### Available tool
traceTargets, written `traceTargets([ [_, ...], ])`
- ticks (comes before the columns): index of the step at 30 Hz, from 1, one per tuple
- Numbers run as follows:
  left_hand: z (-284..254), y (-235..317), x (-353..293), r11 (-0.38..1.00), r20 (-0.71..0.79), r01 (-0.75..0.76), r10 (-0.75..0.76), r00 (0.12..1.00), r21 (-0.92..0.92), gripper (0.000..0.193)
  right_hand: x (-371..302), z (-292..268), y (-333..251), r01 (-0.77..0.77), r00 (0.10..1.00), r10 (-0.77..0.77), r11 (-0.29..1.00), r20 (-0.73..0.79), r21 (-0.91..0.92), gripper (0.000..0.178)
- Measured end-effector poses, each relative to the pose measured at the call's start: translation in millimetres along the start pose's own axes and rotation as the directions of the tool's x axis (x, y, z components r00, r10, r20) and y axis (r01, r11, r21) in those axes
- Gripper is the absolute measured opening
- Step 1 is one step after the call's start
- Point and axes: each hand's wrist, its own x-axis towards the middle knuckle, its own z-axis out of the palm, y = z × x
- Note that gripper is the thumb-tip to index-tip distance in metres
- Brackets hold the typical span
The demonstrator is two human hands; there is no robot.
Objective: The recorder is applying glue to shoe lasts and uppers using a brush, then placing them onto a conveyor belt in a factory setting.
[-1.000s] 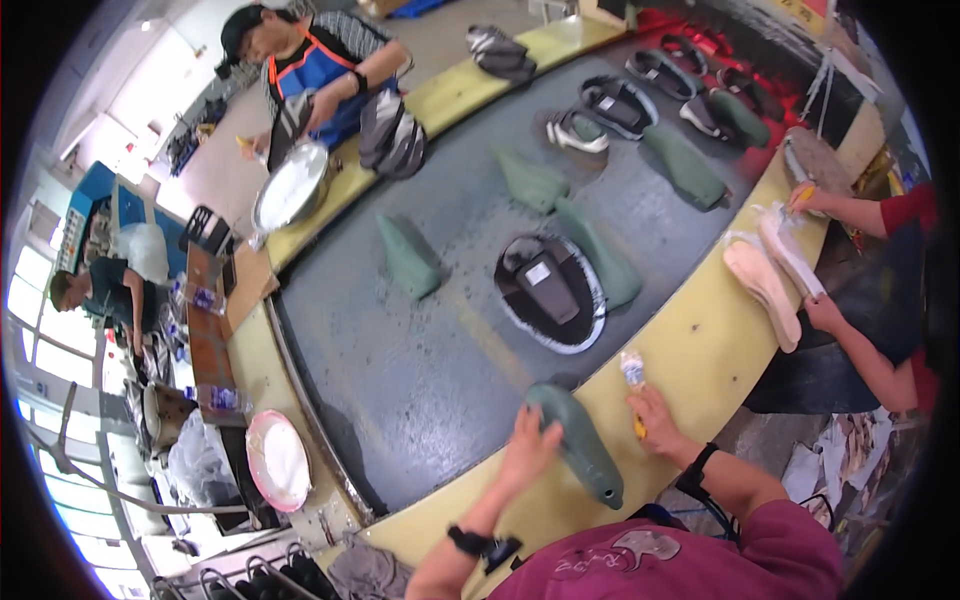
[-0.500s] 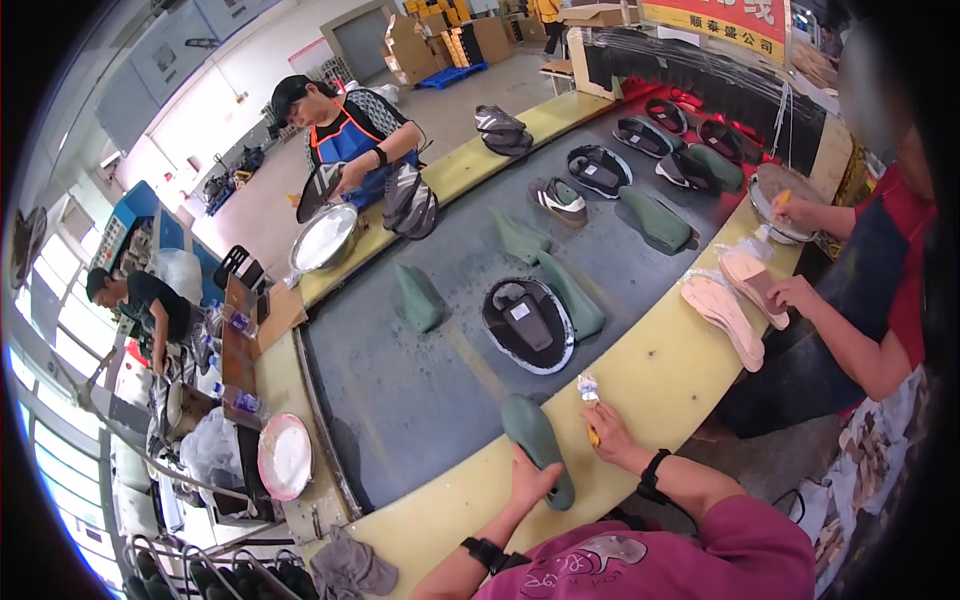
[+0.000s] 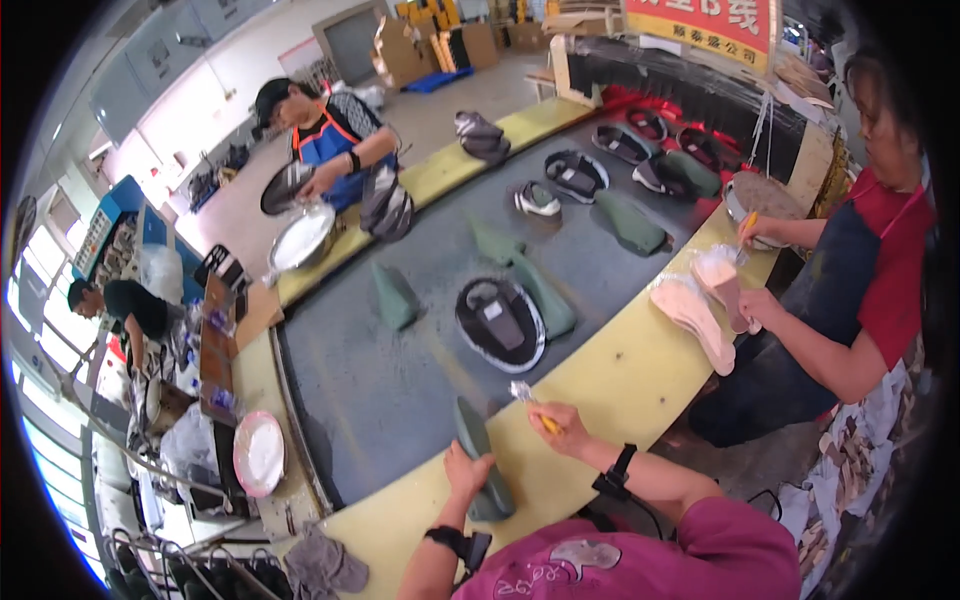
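My left hand (image 3: 466,472) is wrapped round a dark green shoe last (image 3: 492,498), which it holds tilted on its side over the yellow ledge. In my right hand (image 3: 564,430) is a brush (image 3: 521,391) with a yellow handle and a whitish head. The brush head points up and left, apart from the last. Just beyond both hands, on the grey surface, lies a dark shoe upper (image 3: 501,324) with a pale rim, its opening facing up. Another green last (image 3: 543,298) rests against its right side.
More green lasts (image 3: 394,297) and several shoes (image 3: 577,176) are spread over the grey surface (image 3: 370,400). A pink-rimmed basin (image 3: 259,454) and a grey rag (image 3: 325,562) sit at left. At right a co-worker brushes pale insoles (image 3: 694,318); across, another person holds a sole by a white basin (image 3: 303,238).
The shoe last has been tipped from lying flat onto its side. My right hand has moved left with the brush, which now slants leftward. The whole view has shifted slightly.
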Motion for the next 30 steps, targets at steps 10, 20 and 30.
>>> traceTargets([
  [10,-74,53,5,0.740,0.404,0.121,0.216,0.889,-0.661,0.068,81,-26,-49,-0.229,0.973,0.222,0.935,0.055,0.272,0.016],
  [20,-84,24,29,0.558,0.600,0.404,0.225,0.768,-0.725,0.067,54,6,-4,-0.426,0.893,0.380,0.887,0.242,0.178,0.014],
  [30,-47,42,165,0.664,0.416,0.284,0.045,0.908,-0.692,0.064,-24,0,21,0.167,0.922,0.008,0.893,0.387,-0.417,0.029],
])
